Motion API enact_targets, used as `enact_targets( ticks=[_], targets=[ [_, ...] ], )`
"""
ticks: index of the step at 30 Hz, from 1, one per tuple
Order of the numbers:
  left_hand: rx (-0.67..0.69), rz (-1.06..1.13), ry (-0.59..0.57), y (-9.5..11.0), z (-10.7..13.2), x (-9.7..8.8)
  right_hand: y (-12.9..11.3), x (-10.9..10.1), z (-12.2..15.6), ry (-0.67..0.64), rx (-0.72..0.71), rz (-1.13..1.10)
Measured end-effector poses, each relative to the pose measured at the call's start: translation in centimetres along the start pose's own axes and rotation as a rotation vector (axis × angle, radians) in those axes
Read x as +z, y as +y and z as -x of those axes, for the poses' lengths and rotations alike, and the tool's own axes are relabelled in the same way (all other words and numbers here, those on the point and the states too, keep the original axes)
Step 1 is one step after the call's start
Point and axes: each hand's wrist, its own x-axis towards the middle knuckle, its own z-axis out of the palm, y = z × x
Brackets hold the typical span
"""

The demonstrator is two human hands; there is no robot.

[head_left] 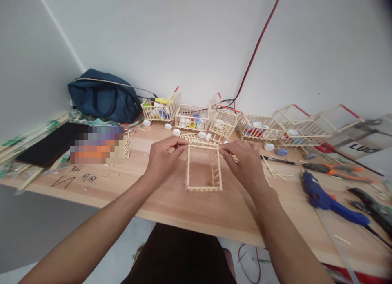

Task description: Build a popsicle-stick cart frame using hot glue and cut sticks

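Pinching with left hand (168,155), thumb to finger, at the far left corner of a stick frame (204,189), set midway along the table (171,212) and already joined into an open box with rungs (216,169) on the right side. Pinching likewise with right hand (245,161) at the far right corner. Seemingly only part built, lacking the wheels (281,152) and red handle (350,110) of the cart (309,133) behind at right.

A pale grey back wall (190,39) and left side wall (27,59) meet behind the wood-grained bench (165,202). Whitish floor (137,231) shows below, under soft light.
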Motion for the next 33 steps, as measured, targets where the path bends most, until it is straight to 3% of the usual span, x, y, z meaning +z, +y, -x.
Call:
enact_targets(
  ticks=[28, 33],
  targets=[
    [-0.025, 0.019, 0.009, 0.09, 0.24, -0.08, 0.18, 0.15, 0.01, 0.020, 0.000, 0.012],
    [0.116, -0.070, 0.060, 0.63, 0.14, -0.59, 0.13, -0.35, -0.07, 0.041, 0.005, 0.009]
  ],
)
